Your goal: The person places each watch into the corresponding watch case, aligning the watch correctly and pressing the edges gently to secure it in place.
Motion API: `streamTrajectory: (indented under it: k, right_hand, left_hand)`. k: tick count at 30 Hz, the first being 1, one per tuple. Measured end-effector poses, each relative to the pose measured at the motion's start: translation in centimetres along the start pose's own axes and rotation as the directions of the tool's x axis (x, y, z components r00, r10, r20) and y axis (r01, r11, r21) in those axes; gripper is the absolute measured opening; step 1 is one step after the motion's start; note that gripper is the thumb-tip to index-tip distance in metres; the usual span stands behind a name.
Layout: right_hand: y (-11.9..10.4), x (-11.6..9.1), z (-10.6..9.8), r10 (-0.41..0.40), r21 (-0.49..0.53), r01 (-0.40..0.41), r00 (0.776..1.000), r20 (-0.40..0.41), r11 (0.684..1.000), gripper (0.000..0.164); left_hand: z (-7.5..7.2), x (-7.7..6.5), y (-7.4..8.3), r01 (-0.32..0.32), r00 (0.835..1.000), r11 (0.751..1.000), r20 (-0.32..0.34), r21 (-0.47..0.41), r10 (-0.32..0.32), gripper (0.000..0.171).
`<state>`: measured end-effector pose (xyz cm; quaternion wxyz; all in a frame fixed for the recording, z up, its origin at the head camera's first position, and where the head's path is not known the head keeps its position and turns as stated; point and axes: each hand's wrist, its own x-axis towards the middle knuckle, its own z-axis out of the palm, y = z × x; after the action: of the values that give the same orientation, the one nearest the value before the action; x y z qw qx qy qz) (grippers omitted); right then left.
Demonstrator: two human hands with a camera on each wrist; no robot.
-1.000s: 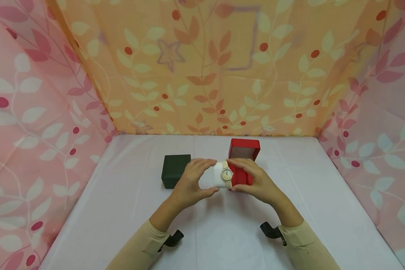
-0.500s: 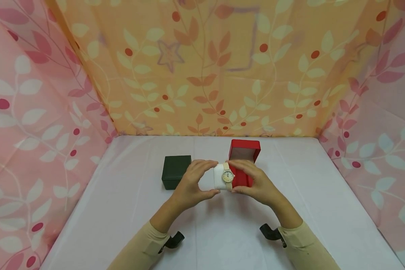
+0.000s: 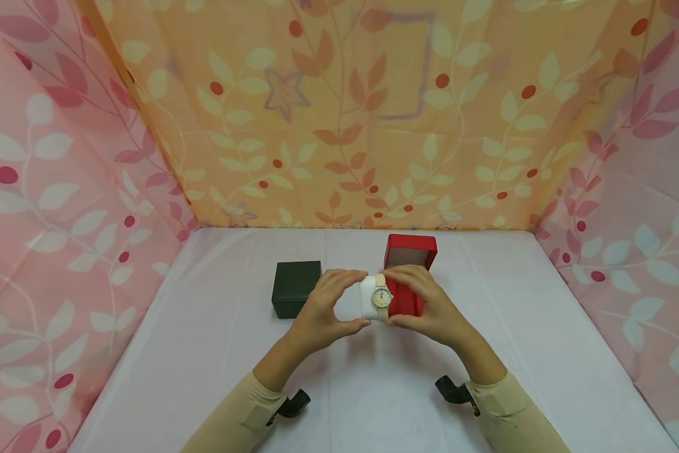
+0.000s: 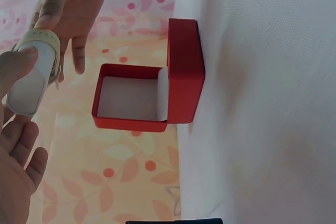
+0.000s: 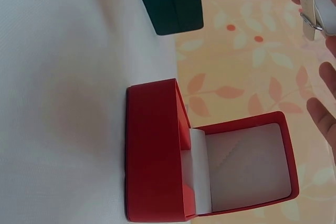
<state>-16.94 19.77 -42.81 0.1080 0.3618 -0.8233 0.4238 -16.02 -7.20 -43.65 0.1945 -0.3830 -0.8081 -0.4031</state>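
Observation:
A wristwatch with a cream strap and pale dial is wrapped round a white cushion. My left hand grips the cushion's left end between thumb and fingers. At the other end, my right hand pinches the watch end, its thumb on the strap in the left wrist view. The watch is held up over the table, its face toward the head camera. The strap's buckle shows on the far side in the right wrist view. Behind the hands stands a red watch box with its lid raised.
A closed dark green box sits left of the red one, partly behind the left hand. White cloth covers the table. Patterned fabric walls enclose the back and both sides.
Both hands keep their hold on the watch and cushion, which have come down very slightly in the head view. The two boxes have stayed in place.

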Motion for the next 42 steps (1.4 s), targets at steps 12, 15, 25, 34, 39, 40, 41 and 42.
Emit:
streamTrajectory:
  k: [12,15,25,34,39,40,41,42]
  right_hand:
    - [0.0,-0.2,0.2,-0.033,0.029,0.034,0.999,-0.004,0.999,0.085]
    - [-0.1,-0.2,0.4,-0.034,0.032,0.034,0.999,-0.003,0.999,0.087]
    - [0.0,-0.1,0.8,-0.043,0.009,0.043,0.999,0.001,0.999,0.085]
    - [0.2,0.0,1.4,-0.066,-0.009,0.066,0.998,-0.015,0.998,0.086]
    - [0.0,0.2,1.6,-0.069,-0.007,0.069,0.997,-0.029,0.998,0.086]
    - [0.0,0.2,1.6,-0.072,-0.006,0.072,0.997,-0.031,0.997,0.086]
    - [-0.1,0.2,1.7,-0.075,-0.002,0.074,0.997,-0.033,0.997,0.085]
    - [-0.1,0.2,1.7,-0.076,0.001,0.076,0.997,-0.034,0.997,0.085]
  left_hand:
    - [-0.1,0.2,0.2,-0.037,0.999,0.999,0.015,0.02,0.037,0.085]
    - [-0.1,0.2,0.2,-0.048,0.999,0.998,0.018,0.028,0.048,0.085]
    - [0.1,0.1,0.0,-0.058,0.998,0.997,0.019,0.043,0.057,0.084]
    - [0.4,0.1,0.0,-0.071,0.997,0.996,0.018,0.045,0.07,0.083]
    - [0.5,0.0,0.1,-0.065,0.998,0.997,0.017,0.036,0.064,0.083]
    - [0.5,0.0,0.1,-0.066,0.998,0.997,0.015,0.034,0.066,0.083]
    - [0.5,0.0,0.1,-0.069,0.998,0.997,0.013,0.034,0.068,0.083]
    - [0.5,0.0,0.2,-0.07,0.997,0.997,0.012,0.034,0.07,0.083]
